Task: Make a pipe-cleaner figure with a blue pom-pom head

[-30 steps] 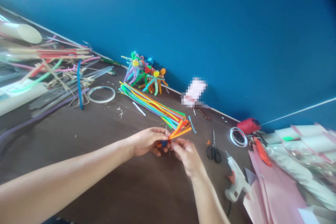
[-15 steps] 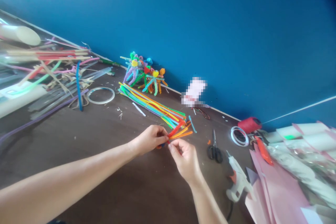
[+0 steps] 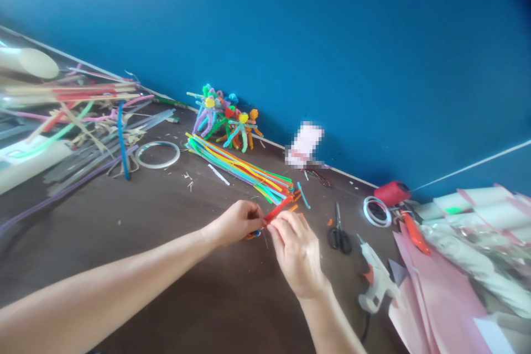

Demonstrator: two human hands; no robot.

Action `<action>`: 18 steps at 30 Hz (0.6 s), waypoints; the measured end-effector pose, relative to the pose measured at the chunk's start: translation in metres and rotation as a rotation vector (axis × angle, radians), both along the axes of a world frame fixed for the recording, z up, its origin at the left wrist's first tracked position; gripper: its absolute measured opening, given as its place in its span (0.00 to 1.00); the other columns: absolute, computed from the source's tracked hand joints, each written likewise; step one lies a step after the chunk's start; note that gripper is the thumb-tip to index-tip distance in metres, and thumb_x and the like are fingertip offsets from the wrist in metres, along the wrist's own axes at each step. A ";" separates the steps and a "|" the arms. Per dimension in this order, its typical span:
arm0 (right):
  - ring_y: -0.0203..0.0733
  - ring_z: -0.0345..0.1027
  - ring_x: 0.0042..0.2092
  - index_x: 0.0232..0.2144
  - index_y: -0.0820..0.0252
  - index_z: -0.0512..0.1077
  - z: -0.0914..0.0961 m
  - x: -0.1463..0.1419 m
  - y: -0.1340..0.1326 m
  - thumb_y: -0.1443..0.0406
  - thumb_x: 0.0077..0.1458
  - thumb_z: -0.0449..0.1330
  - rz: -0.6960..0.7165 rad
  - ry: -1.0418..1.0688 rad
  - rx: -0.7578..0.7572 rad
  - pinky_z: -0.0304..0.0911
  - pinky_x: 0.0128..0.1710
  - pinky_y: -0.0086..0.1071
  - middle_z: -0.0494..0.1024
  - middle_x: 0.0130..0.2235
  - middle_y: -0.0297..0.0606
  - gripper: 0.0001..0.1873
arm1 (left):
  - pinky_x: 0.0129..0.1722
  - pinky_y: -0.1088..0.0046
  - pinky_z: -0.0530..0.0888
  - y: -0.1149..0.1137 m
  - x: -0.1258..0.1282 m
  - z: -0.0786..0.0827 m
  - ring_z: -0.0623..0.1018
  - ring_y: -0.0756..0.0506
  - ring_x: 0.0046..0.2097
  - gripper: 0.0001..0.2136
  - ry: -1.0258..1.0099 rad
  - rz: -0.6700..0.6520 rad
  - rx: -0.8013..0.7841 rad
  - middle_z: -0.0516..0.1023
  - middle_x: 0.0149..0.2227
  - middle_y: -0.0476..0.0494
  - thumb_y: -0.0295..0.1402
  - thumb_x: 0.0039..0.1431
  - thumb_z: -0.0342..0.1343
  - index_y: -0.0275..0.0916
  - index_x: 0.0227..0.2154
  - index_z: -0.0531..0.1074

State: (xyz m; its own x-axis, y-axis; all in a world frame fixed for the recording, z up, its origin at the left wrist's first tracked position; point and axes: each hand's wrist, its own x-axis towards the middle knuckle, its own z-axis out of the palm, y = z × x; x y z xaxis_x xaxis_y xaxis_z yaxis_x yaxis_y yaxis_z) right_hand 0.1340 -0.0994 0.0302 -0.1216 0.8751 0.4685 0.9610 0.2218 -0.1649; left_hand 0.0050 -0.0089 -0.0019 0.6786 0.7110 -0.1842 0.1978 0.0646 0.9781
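My left hand (image 3: 238,222) is closed, pinching a small pipe cleaner piece whose red length (image 3: 279,210) points up and away to the right. A bit of blue and orange (image 3: 253,234) shows below its fingertips. Fingertips of my right hand (image 3: 297,249) press together on the same red pipe cleaner, close beside the left ones. An orange end (image 3: 293,208) sticks out past the right knuckles. Just beyond lies a bundle of coloured pipe cleaners (image 3: 238,165). Several finished pipe cleaner figures (image 3: 228,113) stand behind it against the blue wall.
To my right lie black-handled scissors (image 3: 339,238), a white glue gun (image 3: 375,282), a red thread spool (image 3: 392,193), a tape roll (image 3: 376,212) and pink paper (image 3: 440,287). On the left are a white ring (image 3: 157,155) and a pile of strips and sticks (image 3: 95,121).
My right hand has turned over and shifted slightly up and right, now covering most of the orange ends. The left hand keeps its pinch. The view has moved slightly.
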 end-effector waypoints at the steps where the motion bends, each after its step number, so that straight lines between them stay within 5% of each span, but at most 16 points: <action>1: 0.38 0.63 0.33 0.29 0.59 0.69 0.000 0.000 0.000 0.67 0.56 0.50 -0.008 -0.009 -0.004 0.58 0.35 0.30 0.69 0.31 0.38 0.09 | 0.19 0.80 0.61 0.000 0.000 0.000 0.65 0.54 0.19 0.08 -0.006 -0.001 -0.021 0.67 0.16 0.52 0.34 0.45 0.52 0.33 0.20 0.66; 9: 0.38 0.62 0.32 0.27 0.59 0.67 -0.003 0.003 0.003 0.66 0.56 0.49 -0.029 0.139 -0.089 0.56 0.34 0.30 0.71 0.28 0.37 0.09 | 0.19 0.80 0.61 0.001 -0.002 0.007 0.66 0.55 0.19 0.10 -0.054 -0.041 -0.190 0.70 0.17 0.49 0.36 0.44 0.55 0.32 0.20 0.66; 13: 0.36 0.64 0.28 0.25 0.59 0.68 -0.014 0.009 0.007 0.62 0.55 0.51 -0.107 0.488 -0.207 0.56 0.29 0.27 0.72 0.26 0.36 0.11 | 0.20 0.79 0.63 0.002 -0.003 0.010 0.67 0.54 0.20 0.13 -0.012 -0.092 -0.261 0.72 0.20 0.48 0.39 0.42 0.58 0.32 0.24 0.68; 18: 0.32 0.61 0.19 0.21 0.62 0.69 -0.018 0.016 0.011 0.57 0.48 0.57 -0.127 0.996 -0.513 0.54 0.21 0.25 0.69 0.15 0.31 0.14 | 0.21 0.78 0.64 0.002 -0.002 0.006 0.68 0.53 0.21 0.11 0.061 -0.128 -0.129 0.73 0.20 0.48 0.37 0.40 0.58 0.32 0.22 0.69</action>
State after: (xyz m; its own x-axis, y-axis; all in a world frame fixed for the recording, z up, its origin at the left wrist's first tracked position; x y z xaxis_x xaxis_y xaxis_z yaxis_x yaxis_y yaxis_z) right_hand 0.1502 -0.0886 0.0122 0.2094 0.9715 -0.1112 0.3615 -0.1826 -0.9143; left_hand 0.0029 -0.0070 0.0039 0.7470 0.5872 -0.3117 0.2707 0.1595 0.9493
